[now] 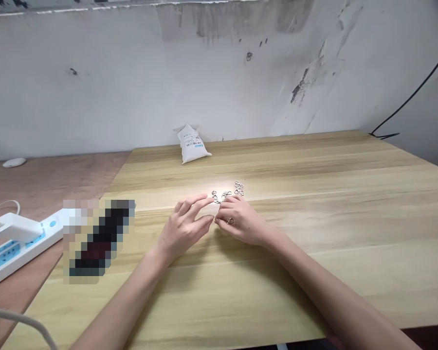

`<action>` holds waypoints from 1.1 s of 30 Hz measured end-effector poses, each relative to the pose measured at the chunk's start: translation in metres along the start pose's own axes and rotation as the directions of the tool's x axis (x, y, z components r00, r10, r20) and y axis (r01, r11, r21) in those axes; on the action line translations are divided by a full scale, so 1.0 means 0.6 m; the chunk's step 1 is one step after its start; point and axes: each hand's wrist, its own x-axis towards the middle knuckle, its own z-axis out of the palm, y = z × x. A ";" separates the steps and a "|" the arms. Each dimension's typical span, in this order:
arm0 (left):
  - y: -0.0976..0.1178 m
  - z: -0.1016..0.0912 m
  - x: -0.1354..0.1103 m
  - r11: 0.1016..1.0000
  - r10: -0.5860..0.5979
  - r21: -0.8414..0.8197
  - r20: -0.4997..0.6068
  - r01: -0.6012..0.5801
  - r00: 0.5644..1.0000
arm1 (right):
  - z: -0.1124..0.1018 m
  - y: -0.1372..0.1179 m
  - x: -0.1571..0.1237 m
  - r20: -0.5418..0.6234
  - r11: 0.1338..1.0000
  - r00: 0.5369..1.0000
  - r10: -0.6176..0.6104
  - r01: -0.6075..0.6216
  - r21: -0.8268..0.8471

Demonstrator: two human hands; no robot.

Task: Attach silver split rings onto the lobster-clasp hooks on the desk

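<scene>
Small silver metal pieces, which look like linked rings or clasps, lie in loose groups on the wooden table. One group (239, 187) is just beyond my right hand (241, 219), and another cluster (215, 196) is by my left fingertips. My left hand (186, 223) has its fingers apart, thumb and index finger separated, with nothing visible between them. The fingers of my right hand are curled and pinched together close to the left thumb; what they hold is too small to name. A small silver ring-like piece (230, 221) shows against the right fingers.
A white plastic packet (193, 146) with a printed label stands near the wall. To the left are a pixelated dark object (102, 238), a white power strip (25, 253) with a plugged-in adapter (20, 227), and a cable (22, 318). A black cable (412, 95) runs along the right wall.
</scene>
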 end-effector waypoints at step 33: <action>-0.005 -0.003 0.000 0.944 -0.328 -0.065 -0.059 0.324 0.943 | 0.014 -0.020 0.005 -0.197 0.985 0.978 0.065 -0.095 -0.145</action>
